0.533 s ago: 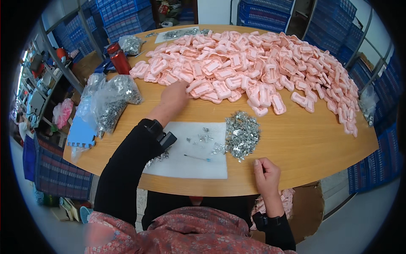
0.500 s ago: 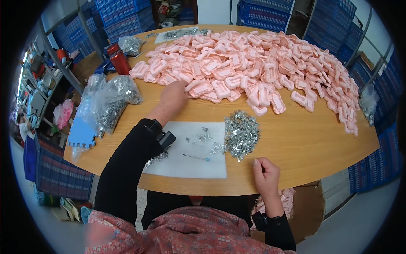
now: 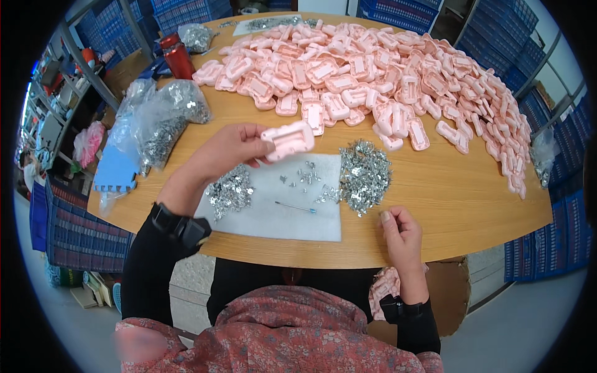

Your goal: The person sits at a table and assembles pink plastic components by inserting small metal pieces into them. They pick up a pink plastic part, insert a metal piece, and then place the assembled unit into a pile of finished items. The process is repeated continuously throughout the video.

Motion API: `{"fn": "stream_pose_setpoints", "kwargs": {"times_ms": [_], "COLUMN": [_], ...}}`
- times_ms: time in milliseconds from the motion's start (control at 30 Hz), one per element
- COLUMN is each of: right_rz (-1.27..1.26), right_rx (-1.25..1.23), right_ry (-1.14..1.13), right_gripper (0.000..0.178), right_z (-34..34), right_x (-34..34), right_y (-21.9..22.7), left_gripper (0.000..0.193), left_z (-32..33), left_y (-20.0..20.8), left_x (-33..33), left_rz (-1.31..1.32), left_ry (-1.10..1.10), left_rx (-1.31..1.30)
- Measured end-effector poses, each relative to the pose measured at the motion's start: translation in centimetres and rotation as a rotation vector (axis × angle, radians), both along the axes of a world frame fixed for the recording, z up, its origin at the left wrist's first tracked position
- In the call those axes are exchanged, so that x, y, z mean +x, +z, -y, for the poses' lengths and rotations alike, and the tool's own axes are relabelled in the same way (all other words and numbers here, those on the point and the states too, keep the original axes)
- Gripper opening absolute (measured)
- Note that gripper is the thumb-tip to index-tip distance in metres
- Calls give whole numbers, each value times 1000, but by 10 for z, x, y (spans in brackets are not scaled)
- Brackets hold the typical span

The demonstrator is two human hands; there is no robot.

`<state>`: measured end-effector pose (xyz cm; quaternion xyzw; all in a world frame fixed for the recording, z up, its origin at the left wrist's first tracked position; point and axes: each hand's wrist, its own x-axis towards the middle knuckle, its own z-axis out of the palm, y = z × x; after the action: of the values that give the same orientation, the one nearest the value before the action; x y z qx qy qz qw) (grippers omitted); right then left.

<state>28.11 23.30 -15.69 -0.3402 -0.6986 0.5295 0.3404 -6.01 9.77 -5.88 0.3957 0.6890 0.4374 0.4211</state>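
Observation:
My left hand [image 3: 225, 149] grips a pink plastic shell [image 3: 292, 148] by its left end, thumb in front, its hollow side showing. The shell is held above the far edge of a white foam sheet [image 3: 280, 227]. Near the table's front edge, my right hand [image 3: 404, 239] is closed, its thumb against the curled fingers; whatever lies inside is hidden. Just beyond it is a heap of small silvery metal pieces [image 3: 364, 177]. Another metal heap [image 3: 229, 189] lies on the sheet's left side, with a few loose pieces and a thin blue-ended rod [image 3: 295, 207] on its middle.
A wide mound of pink shells [image 3: 373, 74] covers the table's far side. At left stand bags of metal parts [image 3: 165, 133], a blue foam mat [image 3: 117, 171] and a red bottle [image 3: 177, 57]. Blue crates [image 3: 488, 37] are stacked around. Below the table's front is an open carton [image 3: 448, 295].
My left hand has come back from the mound toward me with a pink shell in it. My right hand stays closed near the table's edge. The whole view has shifted slightly.

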Motion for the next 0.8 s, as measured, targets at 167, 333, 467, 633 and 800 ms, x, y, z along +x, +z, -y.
{"fn": "stream_pose_setpoints", "kwargs": {"times_ms": [167,333,467,633,800], "right_rz": [-142,55,215,307,394], "right_rx": [-290,-461,-440,-126,354], "right_ry": [300,552,717,766,550], "right_gripper": [27,35,29,25,21], "right_z": [16,10,18,20,-2], "right_x": [-16,-7,-26,-60,-94], "right_y": [52,54,71,95,84], "left_gripper": [28,40,58,63,60], "left_z": [19,32,26,32,67], "left_y": [-23,-55,-69,-50,-55], "left_x": [74,119,120,106,84], "left_rz": [349,614,818,912,996], "left_ry": [-240,-369,-460,-491,-253], "left_rx": [20,79,44,-61,-136]}}
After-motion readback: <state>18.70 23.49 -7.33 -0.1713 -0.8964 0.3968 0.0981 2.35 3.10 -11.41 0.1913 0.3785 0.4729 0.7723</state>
